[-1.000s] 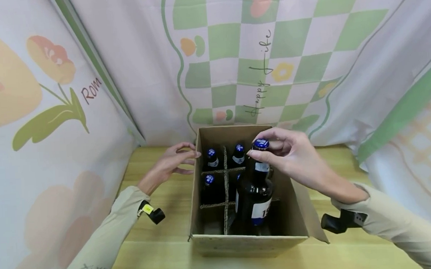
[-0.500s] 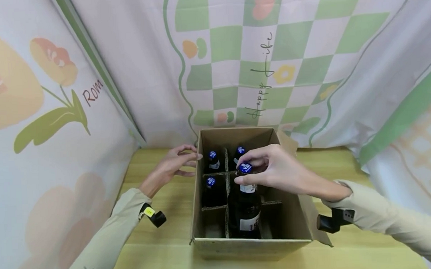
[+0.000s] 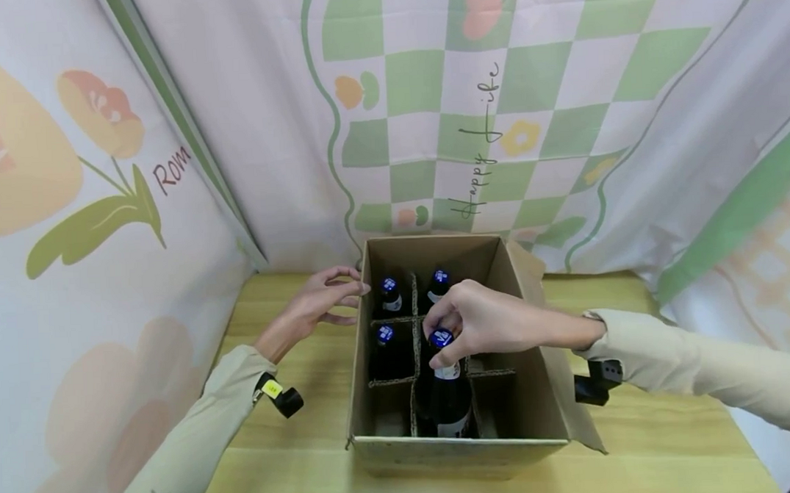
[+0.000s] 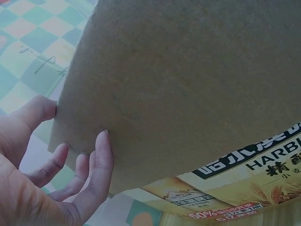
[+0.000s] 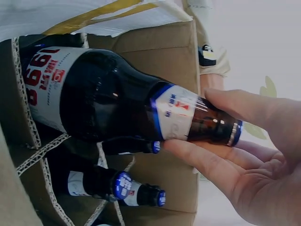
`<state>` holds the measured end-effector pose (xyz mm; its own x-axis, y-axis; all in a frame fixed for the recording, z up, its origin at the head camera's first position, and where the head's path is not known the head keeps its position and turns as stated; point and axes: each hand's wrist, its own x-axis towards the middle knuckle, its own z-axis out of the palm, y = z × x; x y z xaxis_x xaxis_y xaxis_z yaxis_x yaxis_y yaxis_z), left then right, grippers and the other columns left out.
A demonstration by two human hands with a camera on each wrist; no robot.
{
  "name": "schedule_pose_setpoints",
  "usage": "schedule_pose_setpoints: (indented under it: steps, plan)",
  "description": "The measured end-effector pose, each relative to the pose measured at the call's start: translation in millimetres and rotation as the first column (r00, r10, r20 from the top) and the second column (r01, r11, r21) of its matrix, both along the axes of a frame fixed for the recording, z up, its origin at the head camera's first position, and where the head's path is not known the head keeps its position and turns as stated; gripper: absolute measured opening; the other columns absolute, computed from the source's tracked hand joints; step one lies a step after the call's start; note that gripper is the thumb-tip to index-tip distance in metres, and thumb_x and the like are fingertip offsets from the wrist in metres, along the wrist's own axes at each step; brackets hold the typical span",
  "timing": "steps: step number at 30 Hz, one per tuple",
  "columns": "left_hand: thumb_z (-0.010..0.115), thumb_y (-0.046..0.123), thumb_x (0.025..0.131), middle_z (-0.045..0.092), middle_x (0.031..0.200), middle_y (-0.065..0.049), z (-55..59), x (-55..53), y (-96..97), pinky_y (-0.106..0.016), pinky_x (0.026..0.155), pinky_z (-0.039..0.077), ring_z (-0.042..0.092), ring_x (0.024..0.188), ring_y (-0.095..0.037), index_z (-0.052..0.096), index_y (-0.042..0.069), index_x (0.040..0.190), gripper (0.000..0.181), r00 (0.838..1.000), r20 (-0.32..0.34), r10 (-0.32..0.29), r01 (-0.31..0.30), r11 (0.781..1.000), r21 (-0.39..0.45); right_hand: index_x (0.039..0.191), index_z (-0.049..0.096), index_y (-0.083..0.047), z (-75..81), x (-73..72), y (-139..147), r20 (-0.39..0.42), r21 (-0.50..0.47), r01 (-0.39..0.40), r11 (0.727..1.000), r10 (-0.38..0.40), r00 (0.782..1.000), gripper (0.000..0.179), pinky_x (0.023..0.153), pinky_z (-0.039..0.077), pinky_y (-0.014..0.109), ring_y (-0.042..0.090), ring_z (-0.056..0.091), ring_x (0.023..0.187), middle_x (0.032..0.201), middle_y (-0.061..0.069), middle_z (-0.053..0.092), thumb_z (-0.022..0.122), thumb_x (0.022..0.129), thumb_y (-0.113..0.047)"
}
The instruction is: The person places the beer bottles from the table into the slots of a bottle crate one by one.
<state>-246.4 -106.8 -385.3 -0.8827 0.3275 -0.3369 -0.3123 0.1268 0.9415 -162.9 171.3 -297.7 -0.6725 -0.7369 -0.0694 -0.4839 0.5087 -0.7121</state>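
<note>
My right hand (image 3: 487, 320) pinches the neck of a dark glass beer bottle (image 3: 451, 409) between thumb and fingers, just below its blue cap. The bottle is upright and its lower part is down inside the front middle of a cardboard box (image 3: 456, 444). The right wrist view shows a white neck label and a larger label reading 1998 on this beer bottle (image 5: 113, 94). At the box's left side, my left hand (image 3: 314, 300) has loosely bent fingers, with fingertips touching a plain brown cardboard flap (image 4: 178, 84) in the left wrist view.
Several more blue-capped bottles stand in the box, including a back left bottle (image 3: 391, 299) and a middle left bottle (image 3: 385, 350). Corrugated dividers (image 3: 413, 349) split the inside into cells. A flap (image 3: 574, 400) sticks out rightward. A wooden table (image 3: 285, 457) lies beneath, patterned curtains (image 3: 469, 125) behind.
The right hand has moved left and toward the front of the box, lowering the bottle into a front cell. The left hand has stayed at the box's left side.
</note>
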Motion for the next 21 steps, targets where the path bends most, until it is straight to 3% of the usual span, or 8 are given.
schedule_pose_setpoints:
  steps: [10,13,21]
  plan:
    - [0.073,0.016,0.096,0.071,0.128,-0.013,2.1,-0.9,-1.6,-0.049,0.091,0.066,0.068,0.101,-0.026,0.061,0.011,0.124,0.031,1.0,0.006,-0.006,0.006,1.0,-0.011,0.085,0.074,-0.008,-6.9,-0.2,-11,-0.021,0.16,-0.104,0.982,0.108,0.994,0.019,0.053,0.036,0.014,-0.002,0.032,0.055,0.059,-0.016,0.037,0.091,0.078,-0.011]
    - [0.074,0.017,0.096,0.071,0.129,-0.013,2.9,-2.0,0.0,-0.047,0.089,0.066,0.068,0.101,-0.025,0.061,0.01,0.125,0.033,1.0,-0.006,-0.017,0.017,1.0,-0.008,0.083,0.072,-0.007,-8.7,2.6,-12,-0.022,0.224,-0.101,0.969,0.108,0.994,0.02,0.053,0.036,0.015,0.0,0.029,0.054,0.059,-0.015,0.034,0.091,0.077,-0.011]
    - [0.077,0.018,0.094,0.071,0.128,-0.013,3.0,-1.0,3.1,-0.046,0.086,0.067,0.069,0.1,-0.025,0.061,0.01,0.125,0.036,1.0,-0.005,-0.024,0.024,1.0,-0.005,0.072,0.066,-0.011,-18.6,6.3,-12,-0.044,0.327,-0.106,0.939,0.127,0.991,0.027,0.051,0.037,0.014,0.0,0.035,0.055,0.062,-0.013,0.041,0.092,0.077,-0.013]
